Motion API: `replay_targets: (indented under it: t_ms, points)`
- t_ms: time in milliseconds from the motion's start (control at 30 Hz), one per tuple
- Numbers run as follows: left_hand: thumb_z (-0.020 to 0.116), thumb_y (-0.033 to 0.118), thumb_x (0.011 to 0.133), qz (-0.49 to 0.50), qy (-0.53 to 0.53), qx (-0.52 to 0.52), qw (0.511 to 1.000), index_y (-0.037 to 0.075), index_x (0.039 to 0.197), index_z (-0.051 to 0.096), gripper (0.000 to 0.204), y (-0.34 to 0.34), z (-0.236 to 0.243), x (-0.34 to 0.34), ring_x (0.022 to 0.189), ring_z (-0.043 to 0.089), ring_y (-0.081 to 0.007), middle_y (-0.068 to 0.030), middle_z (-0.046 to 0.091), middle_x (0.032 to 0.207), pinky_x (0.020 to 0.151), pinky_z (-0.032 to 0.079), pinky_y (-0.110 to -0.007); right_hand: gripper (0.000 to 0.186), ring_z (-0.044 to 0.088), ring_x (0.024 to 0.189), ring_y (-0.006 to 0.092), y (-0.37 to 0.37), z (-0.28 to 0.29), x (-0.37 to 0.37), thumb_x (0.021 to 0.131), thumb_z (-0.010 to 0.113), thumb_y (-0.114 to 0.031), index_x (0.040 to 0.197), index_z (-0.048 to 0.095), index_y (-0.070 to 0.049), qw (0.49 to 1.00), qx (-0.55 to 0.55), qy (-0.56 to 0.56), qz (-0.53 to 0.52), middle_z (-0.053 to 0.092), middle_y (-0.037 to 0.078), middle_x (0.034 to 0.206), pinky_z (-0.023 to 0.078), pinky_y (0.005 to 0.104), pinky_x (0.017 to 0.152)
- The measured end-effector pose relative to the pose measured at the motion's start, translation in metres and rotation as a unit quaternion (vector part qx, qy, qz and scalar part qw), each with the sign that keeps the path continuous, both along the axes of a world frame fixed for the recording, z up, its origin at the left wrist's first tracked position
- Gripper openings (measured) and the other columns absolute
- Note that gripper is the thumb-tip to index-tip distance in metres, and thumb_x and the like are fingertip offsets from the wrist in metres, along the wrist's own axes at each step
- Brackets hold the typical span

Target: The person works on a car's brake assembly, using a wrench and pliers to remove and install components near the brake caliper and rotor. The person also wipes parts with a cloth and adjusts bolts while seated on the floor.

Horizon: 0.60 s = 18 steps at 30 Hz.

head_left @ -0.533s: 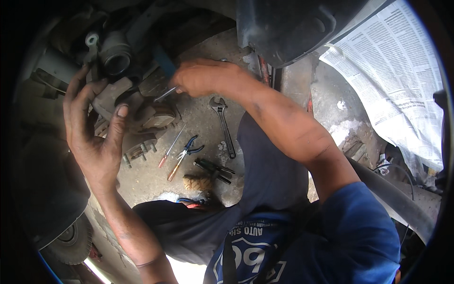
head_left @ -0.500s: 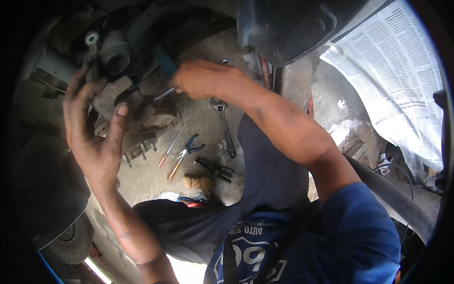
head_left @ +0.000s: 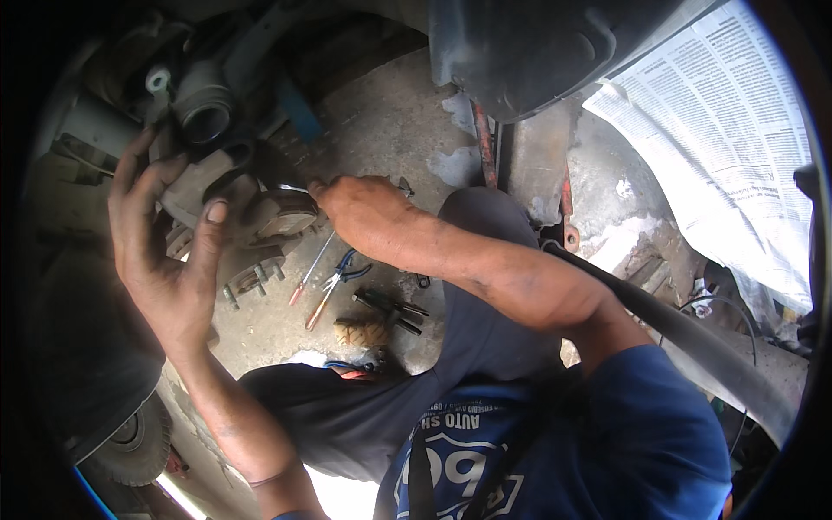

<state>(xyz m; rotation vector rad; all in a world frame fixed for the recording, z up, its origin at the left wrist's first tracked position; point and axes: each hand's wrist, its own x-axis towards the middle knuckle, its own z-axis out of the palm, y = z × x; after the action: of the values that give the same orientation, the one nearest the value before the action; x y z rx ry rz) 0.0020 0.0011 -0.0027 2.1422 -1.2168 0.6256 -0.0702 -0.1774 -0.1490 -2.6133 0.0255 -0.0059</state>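
My left hand grips a grey metal brake caliper part, with fingers along its far left side and thumb on the near side. Just above that part, the round open end of a caliper cylinder faces me. My right hand is closed around a slim silver wrench, and the fist hides most of it. The wrench's exposed end points left to the caliper part; whether it touches is unclear. Under and beside the caliper part sits the round brake disc, with threaded studs sticking out below.
On the concrete lie a screwdriver, blue-handled pliers, dark-handled tools and a tan block. A blue flat bar stands beyond my right hand. Newspaper hangs at right; a dark panel overhangs the far side.
My right hand has moved nearer to me with the wrench, now lying almost level, and uncovers the blue bar. My left hand keeps its grip, shifted slightly left.
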Motion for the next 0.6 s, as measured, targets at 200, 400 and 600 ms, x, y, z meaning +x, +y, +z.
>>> replay_targets:
  t_ms: [200, 400, 600]
  points:
    - [0.085, 0.016, 0.084, -0.004, 0.038, -0.031, 0.999, 0.007, 0.124, 0.069, 0.044, -0.001, -0.005, -0.003, 0.134, 0.057, -0.0319, -0.0177, 0.055, 0.148, 0.101, 0.056, -0.044, 0.030, 0.067, 0.115, 0.0357, -0.069, -0.019, 0.001, 0.101, 0.060, -0.019, 0.128, 0.070, -0.011, 0.987, 0.029, 0.152, 0.050, 0.070, 0.018, 0.122, 0.053, 0.0467, 0.101]
    - [0.085, 0.012, 0.082, -0.027, 0.033, -0.040, 0.998, 0.008, 0.124, 0.069, 0.046, 0.000, -0.005, 0.002, 0.132, 0.058, -0.0318, -0.0181, 0.055, 0.147, 0.102, 0.057, -0.044, 0.029, 0.062, 0.123, 0.0345, -0.096, -0.009, -0.009, 0.099, 0.066, -0.023, 0.124, 0.073, -0.011, 0.973, 0.019, 0.226, 0.042, 0.068, 0.018, 0.128, 0.048, 0.0448, 0.105]
    - [0.085, 0.012, 0.082, -0.009, 0.031, -0.029, 0.999, 0.008, 0.124, 0.069, 0.045, 0.001, -0.001, -0.001, 0.132, 0.058, -0.0319, -0.0174, 0.056, 0.146, 0.101, 0.058, -0.045, 0.030, 0.061, 0.125, 0.0349, -0.084, 0.031, -0.004, 0.100, 0.066, -0.024, 0.126, 0.073, -0.011, 0.989, 0.081, 0.112, 0.052, 0.069, 0.016, 0.128, 0.049, 0.0450, 0.105]
